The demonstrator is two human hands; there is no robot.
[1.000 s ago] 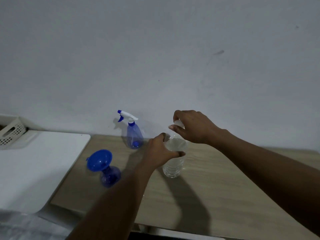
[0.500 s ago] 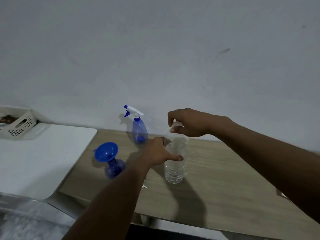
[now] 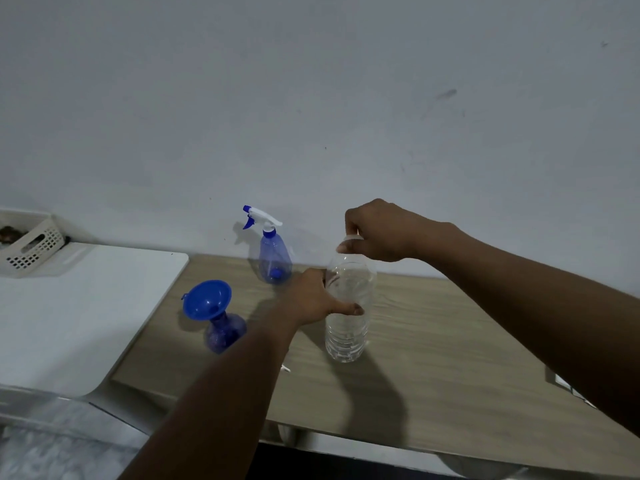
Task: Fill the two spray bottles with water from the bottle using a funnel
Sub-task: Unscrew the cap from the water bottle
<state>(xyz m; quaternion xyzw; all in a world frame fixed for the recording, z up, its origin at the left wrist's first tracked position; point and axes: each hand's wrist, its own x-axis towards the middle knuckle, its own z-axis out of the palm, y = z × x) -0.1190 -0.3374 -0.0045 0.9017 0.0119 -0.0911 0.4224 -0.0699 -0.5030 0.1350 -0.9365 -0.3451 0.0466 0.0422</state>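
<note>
A clear plastic water bottle (image 3: 347, 327) stands upright on the wooden table (image 3: 433, 358). My left hand (image 3: 313, 299) grips its body from the left. My right hand (image 3: 377, 230) is curled over the bottle's white cap (image 3: 348, 242), fingers pinching it. To the left stands a blue spray bottle (image 3: 225, 330) without its head, a blue funnel (image 3: 207, 299) sitting in its neck. A second blue spray bottle (image 3: 273, 259) with a white and blue trigger head stands by the wall.
A white table (image 3: 69, 313) adjoins the wooden one on the left, with a white perforated basket (image 3: 27, 247) at its far corner. A grey wall runs behind both. A small white item (image 3: 285, 368) lies by my left forearm.
Both hands stay on the water bottle, the left on its body and the right on its cap. The right hand's fingers have shifted around the cap. The view has drifted.
</note>
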